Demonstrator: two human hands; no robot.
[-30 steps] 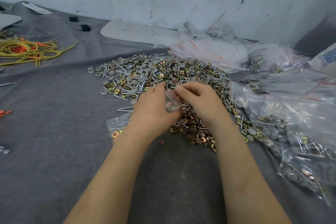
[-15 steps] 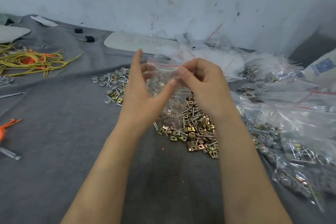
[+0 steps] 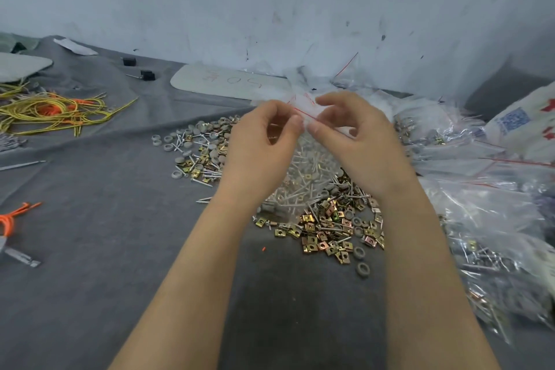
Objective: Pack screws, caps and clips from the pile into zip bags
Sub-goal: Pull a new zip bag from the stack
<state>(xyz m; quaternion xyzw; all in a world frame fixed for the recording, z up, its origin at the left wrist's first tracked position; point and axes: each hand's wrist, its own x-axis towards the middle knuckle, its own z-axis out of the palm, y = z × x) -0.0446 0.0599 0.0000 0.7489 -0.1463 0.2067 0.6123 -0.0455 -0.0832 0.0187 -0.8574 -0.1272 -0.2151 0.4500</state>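
A clear zip bag (image 3: 303, 180) with a red seal line hangs above the pile, holding screws, caps and clips. My left hand (image 3: 261, 141) and my right hand (image 3: 354, 138) both pinch its top edge, fingertips nearly touching at the seal. Below lies the pile (image 3: 327, 228) of brass clips, grey caps and silver screws on the grey cloth; its middle is hidden behind the bag and my hands.
Filled zip bags (image 3: 492, 234) are heaped at the right. Empty bags (image 3: 336, 90) lie by the wall. Yellow and orange cords (image 3: 51, 111) lie at far left, an orange tie (image 3: 12, 219) at the left edge, a white board (image 3: 228, 84) behind the pile.
Both hands have lifted the bag up from the pile and moved together along its top edge. The view has tilted upward a little.
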